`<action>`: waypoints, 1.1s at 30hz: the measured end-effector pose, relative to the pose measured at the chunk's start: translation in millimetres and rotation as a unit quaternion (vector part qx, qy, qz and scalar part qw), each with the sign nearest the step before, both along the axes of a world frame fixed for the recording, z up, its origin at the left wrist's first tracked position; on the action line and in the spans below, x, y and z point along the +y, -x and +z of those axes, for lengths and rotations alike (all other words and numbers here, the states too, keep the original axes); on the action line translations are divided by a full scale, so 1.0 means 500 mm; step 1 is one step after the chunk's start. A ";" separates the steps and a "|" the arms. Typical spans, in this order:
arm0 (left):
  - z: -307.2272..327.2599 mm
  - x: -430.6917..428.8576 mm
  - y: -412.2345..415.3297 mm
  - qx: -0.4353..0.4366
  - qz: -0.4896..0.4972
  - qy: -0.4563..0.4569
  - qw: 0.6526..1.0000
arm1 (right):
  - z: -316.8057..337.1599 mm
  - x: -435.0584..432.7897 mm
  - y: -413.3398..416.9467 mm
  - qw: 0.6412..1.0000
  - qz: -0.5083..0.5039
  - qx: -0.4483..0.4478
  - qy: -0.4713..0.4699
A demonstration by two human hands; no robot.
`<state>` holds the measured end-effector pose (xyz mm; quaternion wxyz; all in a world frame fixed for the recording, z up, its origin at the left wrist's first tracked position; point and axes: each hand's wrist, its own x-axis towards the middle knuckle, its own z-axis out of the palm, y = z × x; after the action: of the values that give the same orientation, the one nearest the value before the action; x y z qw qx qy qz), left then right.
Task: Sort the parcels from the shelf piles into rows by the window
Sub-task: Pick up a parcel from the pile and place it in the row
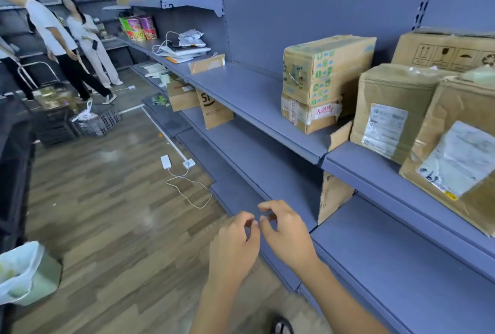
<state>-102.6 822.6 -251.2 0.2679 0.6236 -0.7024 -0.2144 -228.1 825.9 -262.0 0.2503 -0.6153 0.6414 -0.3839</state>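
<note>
left hand (pixel 233 248): fingers loosely curled, nothing in it as far as I can see, hanging in front of the shelf unit (pixel 257 97), low down
right hand (pixel 288 232): same deal, loose curl and holding nothing, fingertips nearly meeting the left's
parcels: taped box stack (pixel 326 73) on the shelf unit's middle board, more brown parcels (pixel 388 111) crowded at its right end
other stuff: noodle cups (pixel 139 29) at the unit's far end, white charger (pixel 166 162) on the floor near its base

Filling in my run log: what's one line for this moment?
stage: no parcel in hand | left hand: loosely curled, empty | right hand: loosely curled, empty | parcels: on shelf, untouched
</note>
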 end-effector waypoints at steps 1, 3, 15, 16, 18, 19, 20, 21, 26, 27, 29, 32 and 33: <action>-0.002 -0.033 0.000 -0.001 0.000 0.004 1.000 | -0.001 -0.031 -0.001 1.000 -0.002 -0.005 0.002; -0.001 -0.096 0.006 0.002 -0.006 0.006 1.000 | -0.001 -0.086 0.001 1.000 -0.007 -0.018 0.006; 0.078 -0.473 0.074 0.065 -0.079 0.050 0.994 | 0.062 -0.383 0.071 0.987 -0.096 -0.105 0.079; 0.071 -0.488 0.089 0.066 -0.096 0.043 0.992 | 0.058 -0.388 0.079 0.985 -0.109 -0.100 0.084; 0.060 -0.520 0.122 0.073 -0.129 0.038 0.988 | 0.053 -0.399 0.103 0.980 -0.149 -0.097 0.094; 0.058 -0.537 0.139 0.084 -0.143 0.037 0.985 | 0.053 -0.406 0.116 0.975 -0.172 -0.099 0.099; 0.057 -0.555 0.154 0.098 -0.158 0.038 0.982 | 0.055 -0.413 0.128 0.970 -0.194 -0.100 0.106; 0.057 -0.574 0.168 0.108 -0.174 0.040 0.978 | 0.058 -0.420 0.137 0.965 -0.214 -0.099 0.113; 0.074 -0.667 0.216 0.157 -0.238 0.052 0.957 | 0.070 -0.454 0.148 0.930 -0.319 -0.107 0.147; 0.079 -0.684 0.221 0.169 -0.250 0.056 0.952 | 0.071 -0.464 0.144 0.919 -0.345 -0.108 0.160; 0.087 -0.720 0.225 0.173 -0.288 0.072 0.939 | 0.072 -0.488 0.132 0.897 -0.390 -0.104 0.180; 0.093 -0.777 0.227 0.164 -0.352 0.071 0.919 | 0.071 -0.521 0.106 0.869 -0.451 -0.089 0.184; 0.096 -0.795 0.230 0.164 -0.367 0.067 0.913 | 0.070 -0.531 0.101 0.855 -0.475 -0.084 0.188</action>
<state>-217.3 425.2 -203.2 0.3228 0.2584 -0.8407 -0.3495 -278.7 560.4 -226.9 -0.0299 -0.2362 0.7477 -0.6199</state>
